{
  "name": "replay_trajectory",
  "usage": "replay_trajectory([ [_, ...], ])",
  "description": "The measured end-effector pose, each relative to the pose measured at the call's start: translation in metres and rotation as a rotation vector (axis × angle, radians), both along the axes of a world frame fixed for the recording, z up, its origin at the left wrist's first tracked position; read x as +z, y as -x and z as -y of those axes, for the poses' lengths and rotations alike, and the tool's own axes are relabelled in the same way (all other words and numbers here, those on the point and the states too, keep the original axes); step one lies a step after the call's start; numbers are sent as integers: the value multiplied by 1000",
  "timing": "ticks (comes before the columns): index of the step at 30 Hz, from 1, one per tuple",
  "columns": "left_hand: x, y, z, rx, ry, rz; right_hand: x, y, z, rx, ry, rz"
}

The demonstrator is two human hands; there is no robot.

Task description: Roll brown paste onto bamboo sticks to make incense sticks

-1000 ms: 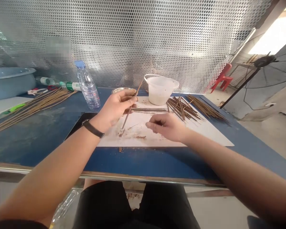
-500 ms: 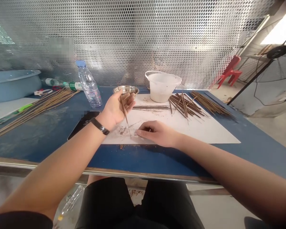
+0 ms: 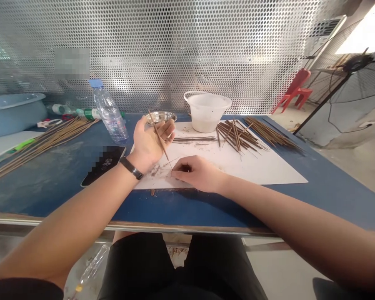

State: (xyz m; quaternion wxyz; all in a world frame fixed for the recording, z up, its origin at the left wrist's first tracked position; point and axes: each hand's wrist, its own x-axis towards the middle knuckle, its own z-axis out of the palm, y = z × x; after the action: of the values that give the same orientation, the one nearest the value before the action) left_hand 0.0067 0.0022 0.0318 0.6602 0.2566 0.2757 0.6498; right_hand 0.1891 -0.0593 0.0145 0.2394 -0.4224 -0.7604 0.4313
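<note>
My left hand (image 3: 151, 141) is palm up above the white board (image 3: 253, 168), fingers loosely apart, with a thin brown stick (image 3: 160, 139) lying slantwise across the palm. The stick's thin lower end reaches the fingertips of my right hand (image 3: 195, 173), which pinch it low over the board. Behind my hands, a row of thin dark sticks (image 3: 195, 140) lies on the board. A pile of thicker brown sticks (image 3: 239, 137) sits to the right, and brown crumbs are scattered beneath my hands.
A white bucket (image 3: 208, 112) and a metal bowl (image 3: 162, 117) stand at the back. To the left are a water bottle (image 3: 111, 114), a black phone (image 3: 104, 164), long sticks (image 3: 50, 139) and a blue basin (image 3: 15, 114). More sticks (image 3: 271, 133) lie at the right.
The thin end of the stick is now between my right fingertips, where before it was apart from them. The stick's top sticks out further past my left hand, whose thumb has lifted off it.
</note>
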Motion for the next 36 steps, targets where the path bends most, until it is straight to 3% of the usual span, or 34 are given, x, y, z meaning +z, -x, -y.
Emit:
replay_trajectory([
  [5,0,0,0,-68,-82,-79,-1,-8,-2,4,7,-67],
  [12,2,1,6,-104,-246,-347,1,-28,-10,-87,-179,-207],
  [17,-2,8,4,-70,-187,-455,14,-49,-23,-258,-295,-339],
  [23,-3,16,2,-22,-152,-476,23,-89,-58,-552,-367,-404],
  [27,0,18,5,-17,-138,-515,15,-108,-79,-832,-198,-228],
  [29,2,18,6,-24,-136,-547,10,-113,-85,-906,-94,-102],
  [33,4,19,5,-55,-133,-612,3,-117,-93,-900,30,70],
  [36,4,23,3,-80,-148,-679,0,-119,-97,-878,30,218],
])
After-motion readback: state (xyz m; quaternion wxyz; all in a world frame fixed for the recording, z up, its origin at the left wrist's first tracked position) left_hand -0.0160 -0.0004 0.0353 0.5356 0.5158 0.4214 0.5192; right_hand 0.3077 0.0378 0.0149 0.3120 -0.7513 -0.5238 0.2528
